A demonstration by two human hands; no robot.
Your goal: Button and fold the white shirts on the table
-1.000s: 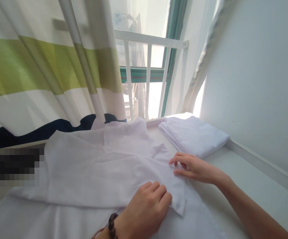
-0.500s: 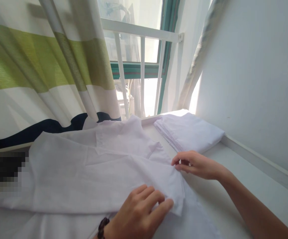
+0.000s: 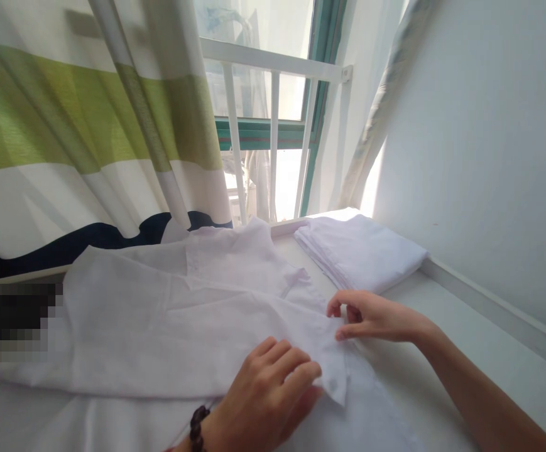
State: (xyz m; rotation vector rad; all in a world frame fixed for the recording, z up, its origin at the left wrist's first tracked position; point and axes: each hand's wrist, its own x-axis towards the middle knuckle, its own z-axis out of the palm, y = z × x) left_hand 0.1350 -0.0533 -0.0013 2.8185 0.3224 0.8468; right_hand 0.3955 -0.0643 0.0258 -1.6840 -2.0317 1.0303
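Observation:
A white garment [image 3: 150, 326] lies spread over the white surface, with a sleeve-like part laid across it toward the right. My left hand [image 3: 273, 392], with a dark beaded bracelet at the wrist, rests at the lower edge of that part; its fingers are bent at the cloth near the corner, thumb partly hidden. At the upper right corner of the same part is my right hand [image 3: 367, 317], its thumb and forefinger apart around the cloth edge, not pinching it. Behind my right hand sits a folded white cloth [image 3: 367, 251].
A curtain [image 3: 88, 119] with a green band hangs at the left, its dark hem behind the garment. White railing bars [image 3: 275, 144] stand before the window. A plain wall [image 3: 484, 138] and low ledge [image 3: 499, 311] bound the right side. A blurred patch covers the far left.
My right thumb has moved down, parting from the forefinger. My left hand has shifted slightly up, its thumb now tucked beneath the fingers. The cloth corner between them has shifted slightly.

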